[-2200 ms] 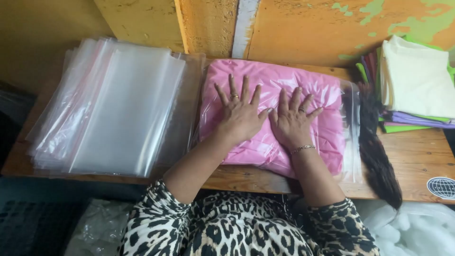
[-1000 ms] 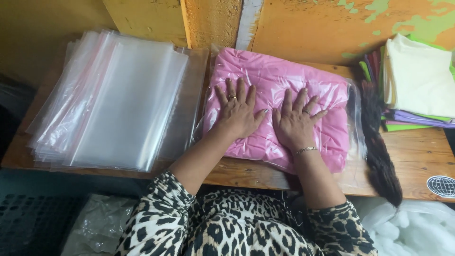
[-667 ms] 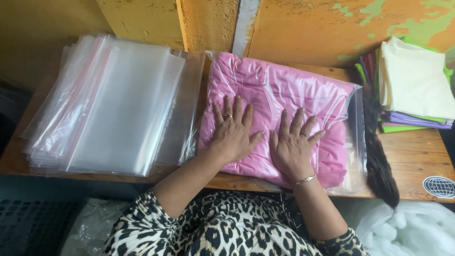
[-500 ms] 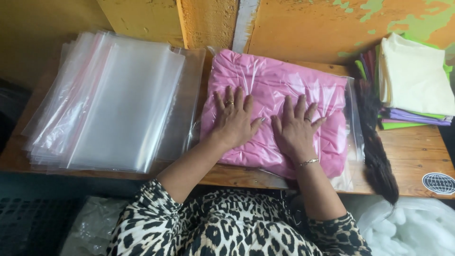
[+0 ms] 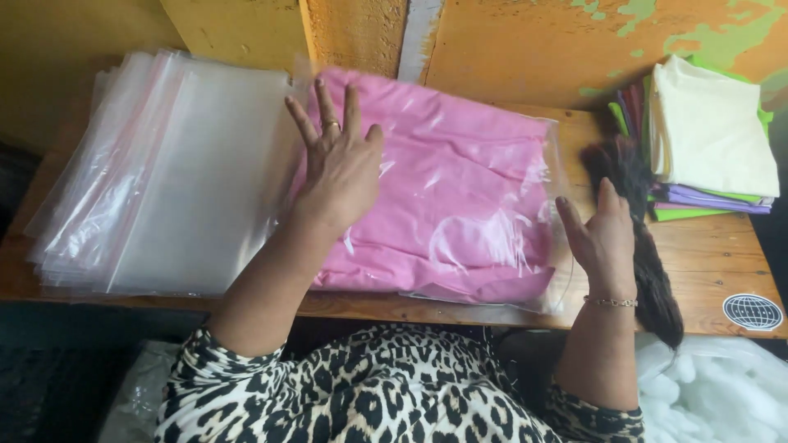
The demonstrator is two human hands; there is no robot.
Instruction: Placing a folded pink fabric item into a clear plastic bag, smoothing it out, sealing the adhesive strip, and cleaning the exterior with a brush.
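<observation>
A folded pink garment sealed in a clear plastic bag [image 5: 460, 197] lies on the wooden table [image 5: 706, 262]. My left hand [image 5: 341, 164] rests flat on the bag's left part, fingers spread, a ring on one finger. My right hand [image 5: 603, 238] is off the bag's top, at its right edge, fingers apart, with a bracelet at the wrist. Neither hand grips anything that I can see.
A thick stack of clear plastic bags [image 5: 172, 172] lies at the left. Folded cream, purple and green fabrics [image 5: 710, 139] are piled at the back right. A dark bundle of hair [image 5: 648, 246] lies beside the bag. White stuffing [image 5: 722, 385] sits below the table edge.
Both hands were pressing flat on the middle of the bagged garment. Now they have spread apart: the left toward the bag's upper left, the right out to its right edge.
</observation>
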